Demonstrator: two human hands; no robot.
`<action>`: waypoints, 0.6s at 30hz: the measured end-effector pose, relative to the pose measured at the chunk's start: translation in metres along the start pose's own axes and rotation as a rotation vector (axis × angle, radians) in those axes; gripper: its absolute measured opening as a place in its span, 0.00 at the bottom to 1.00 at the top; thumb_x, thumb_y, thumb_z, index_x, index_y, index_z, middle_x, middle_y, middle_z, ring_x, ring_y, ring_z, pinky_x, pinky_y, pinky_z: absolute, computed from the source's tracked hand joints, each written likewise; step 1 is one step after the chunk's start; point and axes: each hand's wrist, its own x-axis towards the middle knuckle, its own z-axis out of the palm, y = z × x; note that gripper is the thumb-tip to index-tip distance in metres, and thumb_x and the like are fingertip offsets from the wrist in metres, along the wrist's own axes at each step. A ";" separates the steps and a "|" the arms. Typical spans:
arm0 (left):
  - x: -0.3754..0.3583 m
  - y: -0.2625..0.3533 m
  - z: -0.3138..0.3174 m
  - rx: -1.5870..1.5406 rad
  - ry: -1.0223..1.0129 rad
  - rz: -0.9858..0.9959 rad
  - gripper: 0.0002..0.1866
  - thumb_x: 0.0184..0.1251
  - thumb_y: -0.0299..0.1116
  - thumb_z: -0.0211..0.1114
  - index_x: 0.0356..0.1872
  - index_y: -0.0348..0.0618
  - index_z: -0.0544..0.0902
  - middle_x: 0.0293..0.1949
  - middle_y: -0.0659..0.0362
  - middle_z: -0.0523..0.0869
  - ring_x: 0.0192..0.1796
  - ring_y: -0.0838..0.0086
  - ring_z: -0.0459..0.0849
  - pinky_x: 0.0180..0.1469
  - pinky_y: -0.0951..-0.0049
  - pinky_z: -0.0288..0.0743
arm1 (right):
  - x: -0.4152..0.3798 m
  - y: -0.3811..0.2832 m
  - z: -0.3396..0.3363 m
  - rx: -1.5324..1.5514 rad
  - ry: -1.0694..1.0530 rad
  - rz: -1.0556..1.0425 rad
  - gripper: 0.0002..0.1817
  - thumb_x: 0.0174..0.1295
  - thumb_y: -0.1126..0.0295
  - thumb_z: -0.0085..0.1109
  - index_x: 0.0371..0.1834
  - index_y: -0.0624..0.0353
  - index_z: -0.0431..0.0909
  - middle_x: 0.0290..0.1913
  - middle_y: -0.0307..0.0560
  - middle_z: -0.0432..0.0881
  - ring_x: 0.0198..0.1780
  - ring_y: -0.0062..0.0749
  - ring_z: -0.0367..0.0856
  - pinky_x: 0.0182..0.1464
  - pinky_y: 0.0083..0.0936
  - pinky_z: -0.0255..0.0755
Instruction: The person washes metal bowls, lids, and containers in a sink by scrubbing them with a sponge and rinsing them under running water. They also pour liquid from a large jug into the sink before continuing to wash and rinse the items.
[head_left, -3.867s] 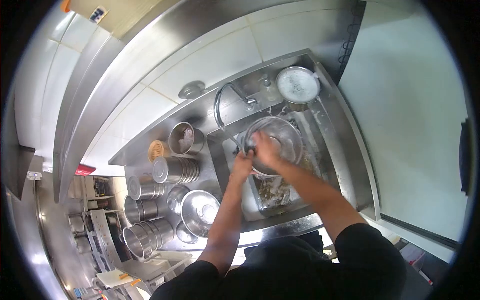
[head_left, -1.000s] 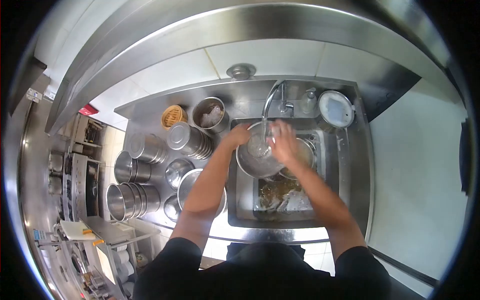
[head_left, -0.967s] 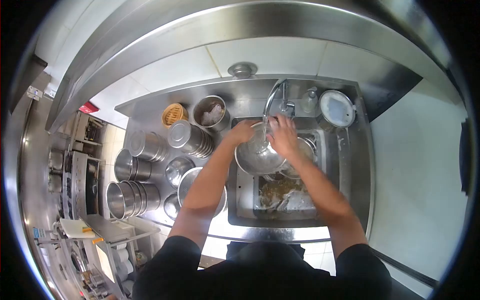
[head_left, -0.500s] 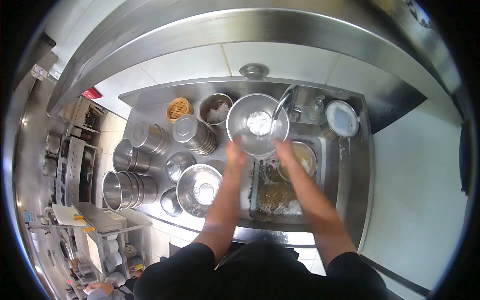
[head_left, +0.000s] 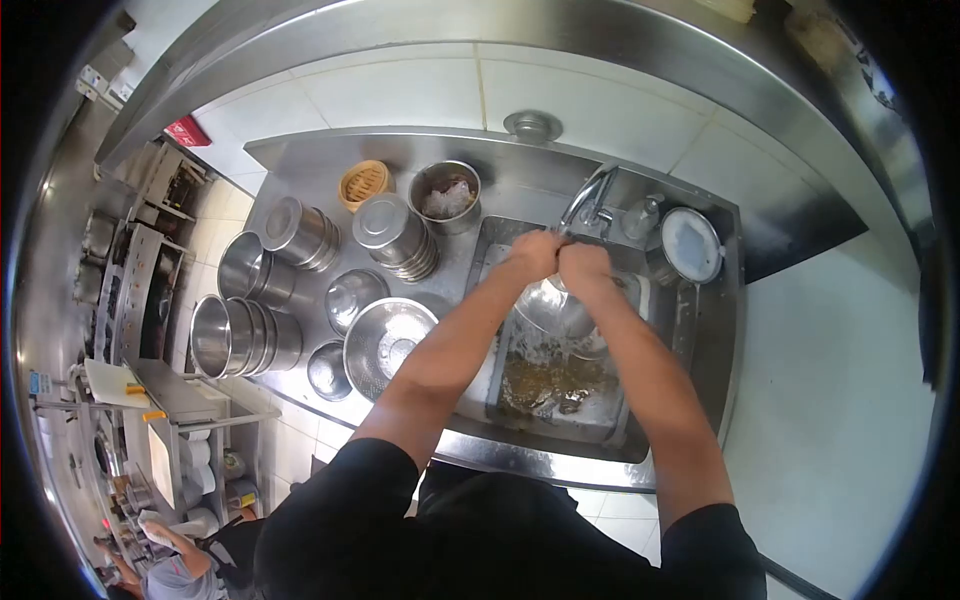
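A round steel bowl [head_left: 556, 312] is tipped over the sink basin [head_left: 480, 262], just below the curved tap [head_left: 588, 198]. My left hand [head_left: 534, 254] and my right hand [head_left: 583, 264] sit side by side on the bowl's far rim, both gripping it. Water runs off the bowl into the basin, where brown murky water with scraps [head_left: 552, 382] lies. A second bowl behind is mostly hidden by the held one.
On the counter to the left stand stacked steel bowls [head_left: 396, 238], larger stacked pots [head_left: 240, 335], a perforated steel basin [head_left: 384, 342], a bamboo steamer [head_left: 363, 181] and a tub of white stuff [head_left: 446, 196]. A lidded pot [head_left: 690, 245] and a bottle [head_left: 643, 215] sit behind the sink. Another person [head_left: 170, 560] is at the lower left.
Half a second ago the bowl was lifted with its inside facing up at me. It has come down into the sink, tipped over, and both hands have shifted to its far rim.
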 end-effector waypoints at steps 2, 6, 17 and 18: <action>-0.003 -0.009 -0.009 -0.016 -0.032 -0.120 0.17 0.63 0.35 0.67 0.53 0.50 0.89 0.48 0.48 0.90 0.52 0.52 0.88 0.56 0.57 0.81 | 0.005 -0.003 0.003 0.043 0.071 -0.037 0.16 0.62 0.66 0.58 0.50 0.57 0.87 0.49 0.58 0.89 0.52 0.55 0.88 0.55 0.46 0.80; -0.044 -0.093 -0.014 -0.759 0.146 -0.309 0.21 0.68 0.32 0.70 0.62 0.43 0.83 0.49 0.54 0.91 0.51 0.67 0.87 0.56 0.66 0.78 | -0.006 0.020 0.021 0.457 0.312 0.013 0.16 0.62 0.68 0.57 0.51 0.59 0.86 0.48 0.61 0.88 0.51 0.56 0.87 0.54 0.46 0.80; -0.191 -0.044 0.001 -0.269 0.398 -0.361 0.38 0.66 0.43 0.72 0.72 0.37 0.68 0.67 0.46 0.77 0.71 0.55 0.73 0.74 0.61 0.66 | -0.139 0.041 0.072 0.547 0.469 0.054 0.42 0.56 0.88 0.48 0.78 0.48 0.65 0.73 0.59 0.71 0.66 0.56 0.78 0.63 0.42 0.75; -0.219 -0.026 -0.011 -0.086 0.381 -0.362 0.43 0.62 0.43 0.74 0.75 0.37 0.65 0.69 0.43 0.74 0.76 0.51 0.67 0.74 0.60 0.66 | -0.158 0.045 0.072 0.557 0.498 0.041 0.44 0.55 0.89 0.47 0.79 0.47 0.63 0.75 0.58 0.68 0.69 0.56 0.75 0.65 0.42 0.73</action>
